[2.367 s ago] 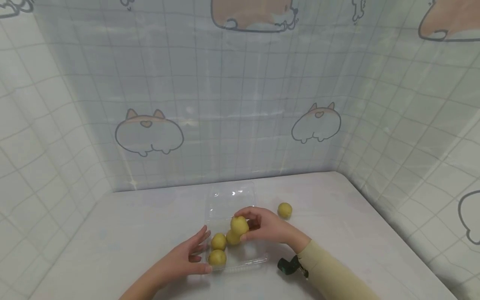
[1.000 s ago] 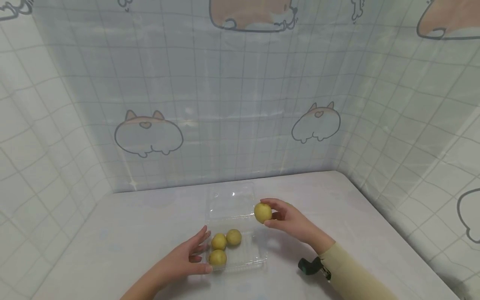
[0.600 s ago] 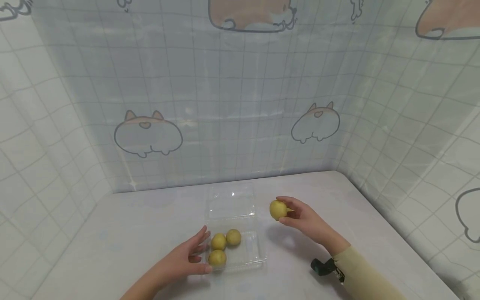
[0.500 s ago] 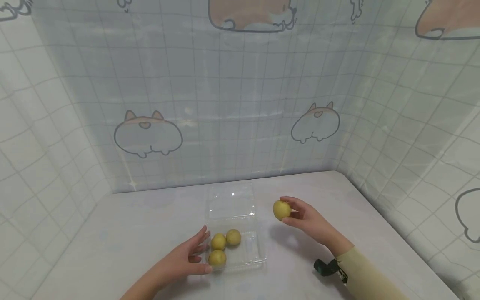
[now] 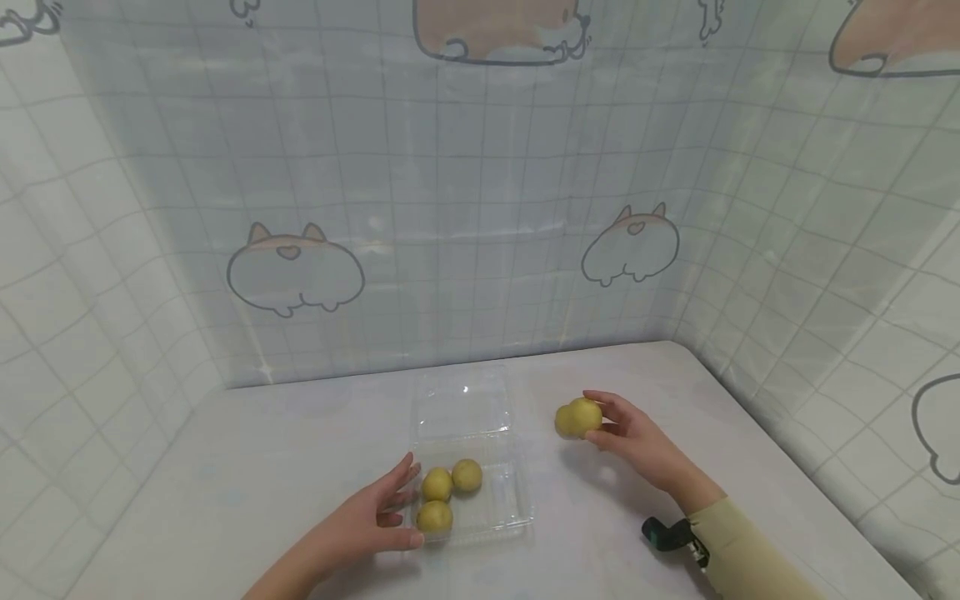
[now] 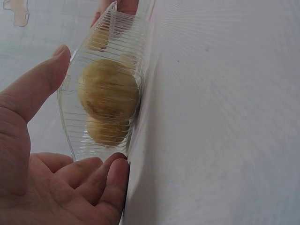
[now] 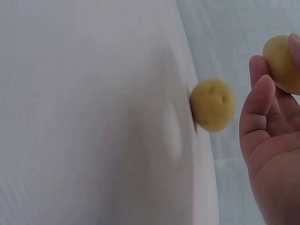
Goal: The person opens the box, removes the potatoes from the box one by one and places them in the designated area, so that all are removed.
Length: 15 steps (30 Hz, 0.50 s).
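My right hand (image 5: 641,442) pinches a small round yellow potato (image 5: 586,417) between thumb and fingertips, held above the table right of the container. Behind it in the head view, a second potato (image 5: 563,422) is partly covered; the right wrist view shows this potato (image 7: 213,105) resting on the table, apart from the held potato (image 7: 281,61). The clear plastic container (image 5: 504,527) has three potatoes grouped at its left side. My left hand (image 5: 363,517) lies along that side, thumb at the near corner. In the left wrist view its fingertips (image 6: 117,173) are right at the ribbed wall.
The container's clear hinged lid (image 5: 461,410) lies folded back toward the rear of the table (image 5: 300,450). A dark device (image 5: 667,535) sits at the right wrist. Grid-patterned curtains (image 5: 465,250) with cartoon dogs enclose the table at the back and sides.
My right hand has carried a potato from over the container rightward, to in front of the potato on the table. The left hand has stayed at the container's side.
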Available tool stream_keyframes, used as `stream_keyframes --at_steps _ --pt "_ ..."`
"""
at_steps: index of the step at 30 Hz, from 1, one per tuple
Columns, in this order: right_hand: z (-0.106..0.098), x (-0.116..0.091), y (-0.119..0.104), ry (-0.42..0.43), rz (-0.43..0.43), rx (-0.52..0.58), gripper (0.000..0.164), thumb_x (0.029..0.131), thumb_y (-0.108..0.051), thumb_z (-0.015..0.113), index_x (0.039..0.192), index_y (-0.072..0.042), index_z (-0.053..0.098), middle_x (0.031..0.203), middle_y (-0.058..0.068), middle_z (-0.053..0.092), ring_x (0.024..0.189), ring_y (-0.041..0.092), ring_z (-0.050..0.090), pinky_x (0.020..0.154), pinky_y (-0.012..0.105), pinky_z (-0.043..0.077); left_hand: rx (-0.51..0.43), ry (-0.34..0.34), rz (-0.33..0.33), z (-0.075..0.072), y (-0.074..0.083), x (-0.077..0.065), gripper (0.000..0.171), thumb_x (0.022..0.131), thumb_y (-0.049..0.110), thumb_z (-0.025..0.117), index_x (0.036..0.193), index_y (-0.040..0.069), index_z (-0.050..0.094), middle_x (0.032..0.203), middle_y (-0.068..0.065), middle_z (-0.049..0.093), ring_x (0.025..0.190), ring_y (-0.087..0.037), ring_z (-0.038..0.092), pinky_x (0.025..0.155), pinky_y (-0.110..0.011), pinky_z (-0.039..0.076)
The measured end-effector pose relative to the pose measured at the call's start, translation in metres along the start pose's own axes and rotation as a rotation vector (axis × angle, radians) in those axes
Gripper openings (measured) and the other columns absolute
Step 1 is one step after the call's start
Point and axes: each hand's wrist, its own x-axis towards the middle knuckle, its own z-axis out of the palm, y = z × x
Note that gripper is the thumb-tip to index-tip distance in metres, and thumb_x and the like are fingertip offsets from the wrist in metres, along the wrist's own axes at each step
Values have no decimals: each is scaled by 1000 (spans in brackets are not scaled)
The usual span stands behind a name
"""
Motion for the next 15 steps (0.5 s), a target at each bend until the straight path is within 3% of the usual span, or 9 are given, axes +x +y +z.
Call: stream_keyframes --at_steps 7,15 --pt "-10 0 11 53 45 58 68 90 -26 75 147 -20 39 144 12 49 118 30 58 87 42 55 -2 -2 -17 0 0 2 106 84 35 80 160 12 10 160 -16 25 137 -40 39 101 -46 47" --pt "-24 3 23 114 24 70 65 92 -24 73 148 -16 39 139 19 51 110 25 62 83 32 55 -4 -2 -26 -1 1 3 106 84 36 80 160 12 10 160 -15 25 137 -40 38 102 -45 47"
